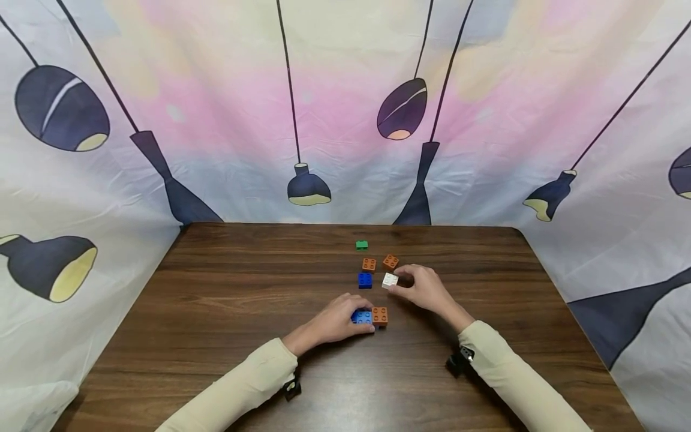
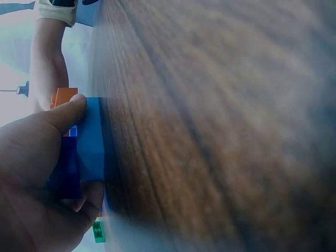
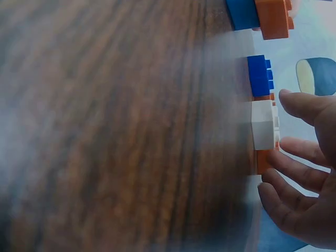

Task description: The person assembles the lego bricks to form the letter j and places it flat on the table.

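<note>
My left hand [image 1: 337, 319] grips a small build of joined toy bricks between thumb and fingers. In it are a light blue brick [image 1: 364, 318], a dark blue brick [image 2: 67, 163] partly hidden by the hand, and an orange brick [image 1: 380, 316] at the right end. A larger blue brick [image 2: 90, 139] forms the bottom layer, close to the tabletop. My right hand [image 1: 423, 288] reaches around a white brick [image 1: 390, 280] on the table. In the right wrist view its fingers are spread and the thumb stands apart from the white brick.
Beyond the hands, a dark blue brick [image 1: 364, 280], an orange brick [image 1: 369, 265], a second, turned orange brick [image 1: 391, 261] and a small green brick [image 1: 361, 245] lie on the brown wooden table [image 1: 243, 270]. A lamp-patterned cloth [image 1: 345, 120] hangs behind the table.
</note>
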### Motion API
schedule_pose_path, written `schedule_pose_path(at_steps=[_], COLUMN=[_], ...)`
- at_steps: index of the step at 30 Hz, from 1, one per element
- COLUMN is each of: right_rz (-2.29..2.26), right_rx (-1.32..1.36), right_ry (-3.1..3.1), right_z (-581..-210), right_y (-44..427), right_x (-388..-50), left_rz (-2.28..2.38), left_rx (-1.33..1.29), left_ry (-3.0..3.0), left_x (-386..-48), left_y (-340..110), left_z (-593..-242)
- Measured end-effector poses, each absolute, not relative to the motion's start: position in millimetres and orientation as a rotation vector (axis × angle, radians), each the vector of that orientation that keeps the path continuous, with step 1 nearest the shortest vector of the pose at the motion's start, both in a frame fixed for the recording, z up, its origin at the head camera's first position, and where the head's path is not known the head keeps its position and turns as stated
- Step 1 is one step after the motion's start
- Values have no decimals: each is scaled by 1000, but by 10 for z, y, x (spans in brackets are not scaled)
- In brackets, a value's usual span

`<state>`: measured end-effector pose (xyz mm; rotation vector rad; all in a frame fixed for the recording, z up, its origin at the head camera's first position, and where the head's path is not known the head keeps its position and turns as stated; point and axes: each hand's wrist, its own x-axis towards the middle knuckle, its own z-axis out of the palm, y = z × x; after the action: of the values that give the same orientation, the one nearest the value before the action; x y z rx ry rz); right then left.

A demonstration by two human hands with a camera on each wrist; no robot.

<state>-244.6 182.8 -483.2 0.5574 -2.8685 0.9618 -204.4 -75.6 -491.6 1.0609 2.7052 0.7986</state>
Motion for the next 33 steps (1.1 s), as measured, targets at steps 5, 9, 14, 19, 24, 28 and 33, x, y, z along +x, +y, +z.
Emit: schedule_pose_path(at_steps=[5,9,14,19,24,28,33], right_rz=[952,934,913,889,903,909,914], right_rx=[538,529,521,539,531,540,548], right_ry=[-2906,-2924,-2944,-2943,-2930,-2922,-2915], right_z=[-4864,-4867,-4877,-4886,-4881,-4881,-4892], right_y=[1814,1808,1799,1802,1804,1813,1825], right_x=[-2472,-2487,-2514,-2528,-2527,-2527,-2527], left_rz=[781,776,786,803,802,799,802], left_rx=[1045,1040,1058,1063,1066,1068,1061], left_ry=[2696,2690,2690,2687,2693,2695,2697], left_x=[-2045,-2044,-2047,-2047,-2049,-2056,-2065], left_y=[-750,-745,-747,-747,-744,-744,-751], left_z=[-4917,-4913,-4910,-4901,-4904,-4913,-4919])
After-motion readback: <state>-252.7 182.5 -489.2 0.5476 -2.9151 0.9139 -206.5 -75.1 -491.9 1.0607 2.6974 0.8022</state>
